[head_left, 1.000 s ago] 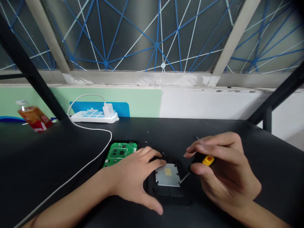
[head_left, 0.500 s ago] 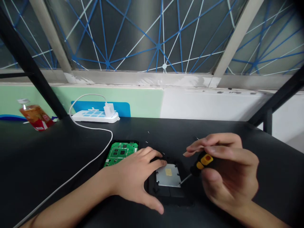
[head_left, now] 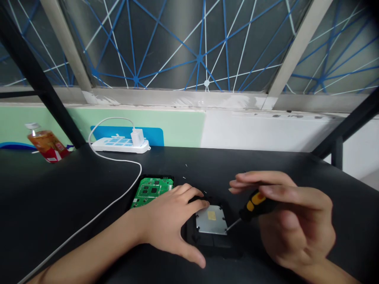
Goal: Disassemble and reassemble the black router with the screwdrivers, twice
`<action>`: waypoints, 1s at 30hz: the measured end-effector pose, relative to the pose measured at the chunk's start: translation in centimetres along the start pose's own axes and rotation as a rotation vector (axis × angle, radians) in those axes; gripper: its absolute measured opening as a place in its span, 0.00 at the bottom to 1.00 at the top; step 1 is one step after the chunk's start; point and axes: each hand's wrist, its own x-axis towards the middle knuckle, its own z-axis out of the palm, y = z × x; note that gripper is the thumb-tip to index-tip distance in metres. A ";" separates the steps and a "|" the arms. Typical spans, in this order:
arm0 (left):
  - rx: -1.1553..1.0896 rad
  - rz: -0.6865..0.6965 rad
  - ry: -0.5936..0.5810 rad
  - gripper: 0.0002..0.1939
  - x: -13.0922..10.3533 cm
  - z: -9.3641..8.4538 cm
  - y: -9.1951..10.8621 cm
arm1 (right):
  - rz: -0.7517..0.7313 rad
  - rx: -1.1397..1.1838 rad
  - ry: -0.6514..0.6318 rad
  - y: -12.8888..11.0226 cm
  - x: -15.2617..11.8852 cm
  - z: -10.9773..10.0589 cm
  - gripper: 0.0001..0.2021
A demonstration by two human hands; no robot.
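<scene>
My right hand point(head_left: 296, 221) grips a screwdriver point(head_left: 255, 204) with a black and yellow handle. Its thin shaft slants down to the lower right corner of a silver metal plate point(head_left: 211, 221), which has a small yellowish square on it and screw points along its edges. The plate sits in a black plastic housing point(head_left: 213, 240). Spread flat, my left hand point(head_left: 168, 217) rests on the left side of the housing, a fingertip touching the plate's upper left corner. Partly behind my left hand lies a green circuit board point(head_left: 152, 191) in a black case.
Several tiny screws point(head_left: 184, 177) lie on the black table beyond the housing. A white power strip point(head_left: 121, 145) with a plugged-in charger point(head_left: 137, 137) stands by the wall. Its white cable point(head_left: 115, 199) runs along the left. A drink bottle point(head_left: 49, 145) stands at the far left.
My right hand has shifted slightly right and its fingers have rolled the screwdriver handle round. The screwdriver's tip stays at the plate's corner. My left hand keeps its place on the housing.
</scene>
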 end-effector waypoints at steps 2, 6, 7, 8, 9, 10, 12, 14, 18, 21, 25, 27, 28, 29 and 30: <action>0.001 0.000 0.001 0.48 0.0 0.0 0.0 | -0.070 -0.025 0.035 0.0 0.4 0.1 0.14; -0.001 0.002 0.004 0.48 0.0 0.1 -0.1 | -0.082 -0.118 0.083 0.2 0.4 0.2 0.21; -0.002 0.002 0.004 0.48 0.0 0.1 -0.1 | -0.062 -0.092 0.068 0.2 0.3 0.2 0.21; -0.002 0.001 0.003 0.48 0.0 0.1 -0.1 | -0.038 -0.043 0.052 0.2 0.1 0.3 0.19; -0.003 0.000 -0.001 0.48 0.0 0.1 -0.1 | -0.011 0.022 0.038 0.3 -0.1 0.2 0.17; -0.003 -0.002 -0.005 0.48 0.1 0.1 -0.1 | 0.011 0.087 0.027 0.4 -0.3 0.2 0.17; -0.003 -0.005 -0.010 0.47 0.1 0.0 -0.1 | 0.009 0.169 0.021 0.5 -0.3 0.3 0.15; -0.002 -0.006 -0.013 0.48 0.1 -0.1 0.0 | -0.027 0.157 0.010 0.5 -0.1 0.3 0.14; 0.002 -0.010 -0.012 0.48 0.1 0.0 0.0 | -0.101 0.004 0.034 0.2 0.5 0.3 0.24; 0.005 -0.008 -0.007 0.48 0.1 0.1 -0.1 | -0.045 -0.016 0.049 0.1 0.3 0.4 0.24; 0.000 -0.009 -0.010 0.48 0.1 0.0 0.0 | 0.078 0.144 0.033 0.1 -0.4 0.4 0.16; 0.001 -0.012 -0.014 0.47 0.1 -0.1 0.0 | 0.082 0.173 0.018 0.2 -0.4 0.3 0.15; 0.002 -0.014 -0.015 0.47 0.1 -0.1 0.0 | 0.061 0.164 0.008 0.2 -0.3 0.3 0.15; 0.003 -0.015 -0.015 0.48 0.1 -0.1 0.0 | 0.026 0.141 0.008 0.2 -0.2 0.3 0.15; 0.004 -0.015 -0.015 0.48 0.1 -0.1 0.0 | -0.015 0.109 0.016 0.2 0.0 0.2 0.17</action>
